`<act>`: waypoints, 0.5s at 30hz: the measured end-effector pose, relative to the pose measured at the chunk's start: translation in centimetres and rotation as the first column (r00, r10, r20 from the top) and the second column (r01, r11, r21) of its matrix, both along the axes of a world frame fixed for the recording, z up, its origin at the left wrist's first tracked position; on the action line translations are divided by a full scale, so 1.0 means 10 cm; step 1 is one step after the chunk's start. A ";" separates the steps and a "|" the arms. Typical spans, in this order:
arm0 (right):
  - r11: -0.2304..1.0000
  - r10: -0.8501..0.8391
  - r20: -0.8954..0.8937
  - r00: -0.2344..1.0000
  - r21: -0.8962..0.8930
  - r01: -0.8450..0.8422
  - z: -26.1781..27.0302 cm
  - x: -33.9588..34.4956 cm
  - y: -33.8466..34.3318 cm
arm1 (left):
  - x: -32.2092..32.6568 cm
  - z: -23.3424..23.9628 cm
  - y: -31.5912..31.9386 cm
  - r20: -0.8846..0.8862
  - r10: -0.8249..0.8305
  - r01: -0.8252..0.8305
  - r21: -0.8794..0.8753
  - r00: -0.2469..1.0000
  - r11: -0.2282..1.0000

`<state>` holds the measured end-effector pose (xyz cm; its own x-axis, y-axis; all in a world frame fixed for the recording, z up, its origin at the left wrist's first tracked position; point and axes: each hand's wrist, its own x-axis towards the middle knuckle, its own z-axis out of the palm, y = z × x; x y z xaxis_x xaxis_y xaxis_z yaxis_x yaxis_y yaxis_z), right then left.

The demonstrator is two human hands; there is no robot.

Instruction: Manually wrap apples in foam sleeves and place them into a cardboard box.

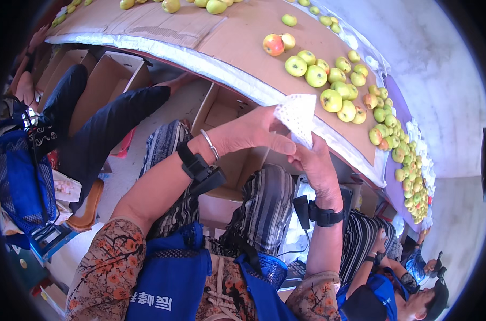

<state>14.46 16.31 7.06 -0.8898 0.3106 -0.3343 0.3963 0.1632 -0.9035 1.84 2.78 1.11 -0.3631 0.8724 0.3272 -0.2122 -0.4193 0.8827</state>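
Observation:
Both my hands are raised in front of me at the padded edge of a cardboard-covered table. A white foam net sleeve is between them. My left hand, with a metal bangle, has its fingers at the upper left side of the net. My right hand pinches its lower end. Whether anything is inside the net cannot be told. Beyond my hands a loose cluster of green apples lies on the cardboard, and a red and yellow apple sits farther back.
An open cardboard box stands between my knees under the table edge. More apples and white foam nets are heaped along the right. Another person's legs and boxes are at the left; co-workers sit at the right.

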 end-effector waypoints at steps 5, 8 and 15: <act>0.974 0.210 -0.058 0.976 0.094 -0.204 -0.11 -0.02 -0.09 | -0.01 -0.03 0.02 0.171 -0.003 0.012 -0.047 0.985 0.999; 0.970 0.202 -0.010 0.979 0.142 -0.199 -0.18 -0.06 -0.07 | -0.01 -0.10 0.10 0.406 0.021 -0.017 -0.013 0.913 1.000; 0.925 0.282 0.089 0.955 0.241 -0.295 -0.33 -0.18 -0.11 | -0.05 -0.08 0.22 0.810 0.201 -0.210 -0.099 0.551 0.973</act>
